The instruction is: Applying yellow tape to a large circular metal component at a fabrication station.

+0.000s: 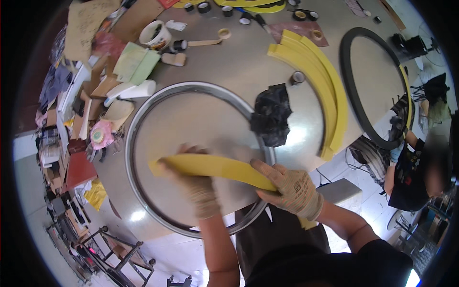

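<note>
Both my hands wear knitted work gloves and hold a yellow curved strip, smooth like foam or plastic. My left hand, smeared by motion, is closed round the strip near its left end. Toward the other end, my right hand pinches it between thumb and fingers. A short yellow piece shows below my right hand. Beneath the strip a large grey ring, like a wheel rim, lies flat on the table. A crumpled black plastic bag rests on the ring's right side.
More yellow curved strips lie to the right on the metal table. Tape rolls are scattered about. A white bucket and cluttered cardboard stand at left. On the right, another person holds a dark ring.
</note>
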`<state>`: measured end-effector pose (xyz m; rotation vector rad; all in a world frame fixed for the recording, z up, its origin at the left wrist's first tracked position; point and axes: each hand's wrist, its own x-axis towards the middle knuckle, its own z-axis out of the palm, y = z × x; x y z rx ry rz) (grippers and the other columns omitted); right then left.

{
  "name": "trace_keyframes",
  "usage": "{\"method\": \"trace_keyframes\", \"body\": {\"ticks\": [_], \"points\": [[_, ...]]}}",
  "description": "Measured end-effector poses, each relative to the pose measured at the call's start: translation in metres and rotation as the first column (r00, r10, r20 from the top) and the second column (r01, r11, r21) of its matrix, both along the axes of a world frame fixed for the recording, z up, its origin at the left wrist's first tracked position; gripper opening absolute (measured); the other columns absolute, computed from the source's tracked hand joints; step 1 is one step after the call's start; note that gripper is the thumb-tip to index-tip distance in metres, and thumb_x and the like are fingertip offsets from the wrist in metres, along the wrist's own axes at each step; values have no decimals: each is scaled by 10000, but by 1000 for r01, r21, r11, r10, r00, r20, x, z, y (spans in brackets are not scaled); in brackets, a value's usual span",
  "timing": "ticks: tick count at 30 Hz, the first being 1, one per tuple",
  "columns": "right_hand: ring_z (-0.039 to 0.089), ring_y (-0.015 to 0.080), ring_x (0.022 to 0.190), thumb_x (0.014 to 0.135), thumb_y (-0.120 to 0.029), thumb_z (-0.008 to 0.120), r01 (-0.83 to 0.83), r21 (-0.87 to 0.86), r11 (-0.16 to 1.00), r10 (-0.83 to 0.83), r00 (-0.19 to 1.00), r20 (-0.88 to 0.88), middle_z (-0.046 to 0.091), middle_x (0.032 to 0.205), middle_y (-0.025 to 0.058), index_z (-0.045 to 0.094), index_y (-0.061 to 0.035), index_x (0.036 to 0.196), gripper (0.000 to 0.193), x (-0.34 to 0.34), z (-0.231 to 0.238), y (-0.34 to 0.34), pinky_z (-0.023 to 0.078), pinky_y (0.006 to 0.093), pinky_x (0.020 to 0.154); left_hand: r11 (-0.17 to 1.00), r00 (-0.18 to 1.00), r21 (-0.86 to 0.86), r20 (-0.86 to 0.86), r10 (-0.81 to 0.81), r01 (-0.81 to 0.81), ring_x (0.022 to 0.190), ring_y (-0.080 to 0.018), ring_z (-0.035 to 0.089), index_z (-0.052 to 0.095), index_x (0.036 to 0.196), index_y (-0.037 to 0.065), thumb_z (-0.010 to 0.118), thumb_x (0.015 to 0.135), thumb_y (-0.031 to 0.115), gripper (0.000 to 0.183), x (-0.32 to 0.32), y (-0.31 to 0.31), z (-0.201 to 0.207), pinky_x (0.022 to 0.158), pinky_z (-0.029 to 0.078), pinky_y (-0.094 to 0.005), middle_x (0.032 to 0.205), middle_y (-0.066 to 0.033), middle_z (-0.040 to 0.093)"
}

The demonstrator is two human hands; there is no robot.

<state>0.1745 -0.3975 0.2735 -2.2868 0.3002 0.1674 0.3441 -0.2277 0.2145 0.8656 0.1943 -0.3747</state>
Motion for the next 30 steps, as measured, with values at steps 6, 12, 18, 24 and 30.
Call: {"method": "trace_keyframes", "body": {"ticks": [6,12,18,24,30], "points": [[687,319,820,917,-362,641,-158,-121,980,182,959,218,655,1140,127,385,-135,1497,673,52,-77,28,557,414,683,231,692,653,689,213,-721,1204,-291,558,534,1280,47,657,959,341,452,6,136,20,998,496,-472,1299,-153,554],[684,360,996,906,-430,649,-258,-248,934,330,889,318,632,1288,176,437,-102,1462,679,243,-118,45,547,432,860,-28,536,800,375,-756,-599,1254,-328,516,606,1186,86,690,862,94,335,34,186,6,1027,423,-492,1291,-111,568],[631,286,1130,900,-441,646,-457,-240,856,437,889,-135,648,1268,126,458,-160,1460,653,406,-108,58,484,405,971,-33,478,825,294,-828,-564,1255,-338,504,610,1157,104,654,857,52,308,31,244,-15,1013,422,-503,1271,-100,567],[541,223,1179,943,-364,623,-397,-724,564,494,865,-89,593,1206,34,507,-179,1364,474,432,-146,77,445,372,997,-49,519,854,269,-811,-519,1279,-355,497,608,1131,99,635,874,24,269,38,298,-33,1036,419,-487,1283,-94,565],[577,243,1146,920,-303,651,-112,-752,650,414,882,226,617,1193,50,547,-142,1319,443,416,-154,80,474,390,974,5,536,826,371,-758,-564,1307,-364,463,581,1221,120,675,872,89,363,76,294,-43,1036,419,-495,1330,-103,532]]}}
